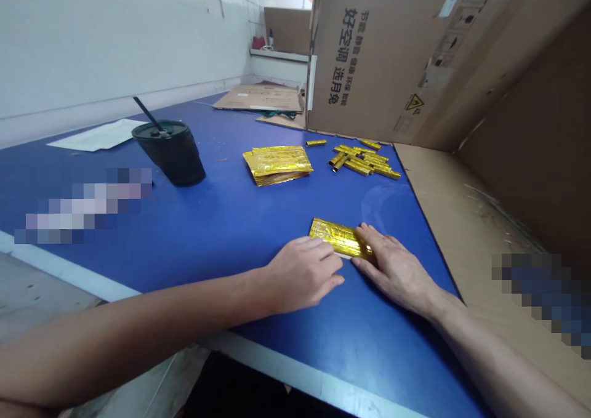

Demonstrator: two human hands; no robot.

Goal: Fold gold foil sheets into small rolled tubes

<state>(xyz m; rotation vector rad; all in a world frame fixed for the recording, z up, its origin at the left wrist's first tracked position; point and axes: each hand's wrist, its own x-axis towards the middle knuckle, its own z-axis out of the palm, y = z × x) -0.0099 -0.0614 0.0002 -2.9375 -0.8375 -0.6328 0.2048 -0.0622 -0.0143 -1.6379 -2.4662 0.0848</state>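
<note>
Blue table (221, 221): left hand (302, 273) and right hand (397, 270) press gold foil (336, 236).

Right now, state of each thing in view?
gold foil sheet, lying on table, under fingertips
left hand, open, palm down, fingertips at sheet's near edge
right hand, open, palm down, fingers on sheet
foil stack, flat, untouched
foil rolls, rolled, loose pile
black cup, upright, lidded, straw in
white paper, flat
</note>
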